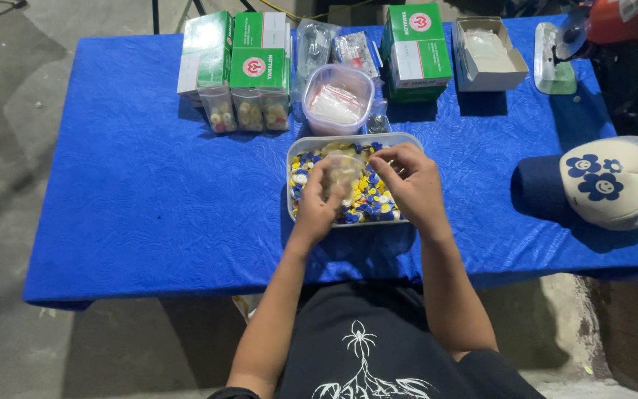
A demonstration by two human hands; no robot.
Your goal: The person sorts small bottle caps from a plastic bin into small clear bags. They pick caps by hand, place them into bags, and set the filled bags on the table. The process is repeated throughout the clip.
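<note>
My left hand [317,198] grips a small clear cup [344,171] over the tray [295,145] of coloured caps [369,198] while my right hand [412,179] pinches at its rim, so I judge a tilted cup could spill caps onto the blue cloth [149,192].

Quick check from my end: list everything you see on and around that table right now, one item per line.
Table cover: one, blue, fills the view.
Tray of small caps: one, clear; blue, yellow and white caps; centre.
Small clear cup: one, over the tray.
Round tub: one, clear pinkish, behind the tray.
Green-and-white boxes: about four, back edge.
Small jars: three, clear, before the left boxes.
Open box: one, white, back right.
Cap: one, cream and navy, right edge.
Left hand: holds the cup.
Right hand: fingers at the cup.
</note>
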